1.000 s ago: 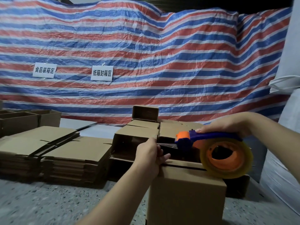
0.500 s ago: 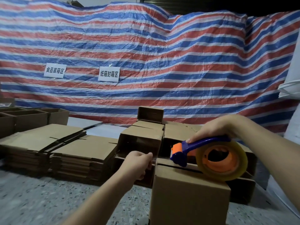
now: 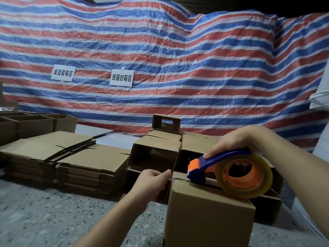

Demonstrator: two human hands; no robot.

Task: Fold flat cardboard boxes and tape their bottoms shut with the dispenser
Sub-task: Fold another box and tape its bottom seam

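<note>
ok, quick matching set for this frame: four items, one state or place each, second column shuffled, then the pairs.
Things:
1. tape dispenser
2. left hand
3. flat cardboard stacks
4. right hand

States or places:
A. piled on the floor at left
B. on top of the near box, over its seam
C. grips the blue handle
D. pinches the tape end at the box's left edge

Pairs: 1-B, 2-D, 3-A, 4-C

A striped tarpaulin (image 3: 178, 68) hangs behind; two white signs (image 3: 62, 73) (image 3: 121, 78) stuck on it; speckled floor (image 3: 44, 216) below.
</note>
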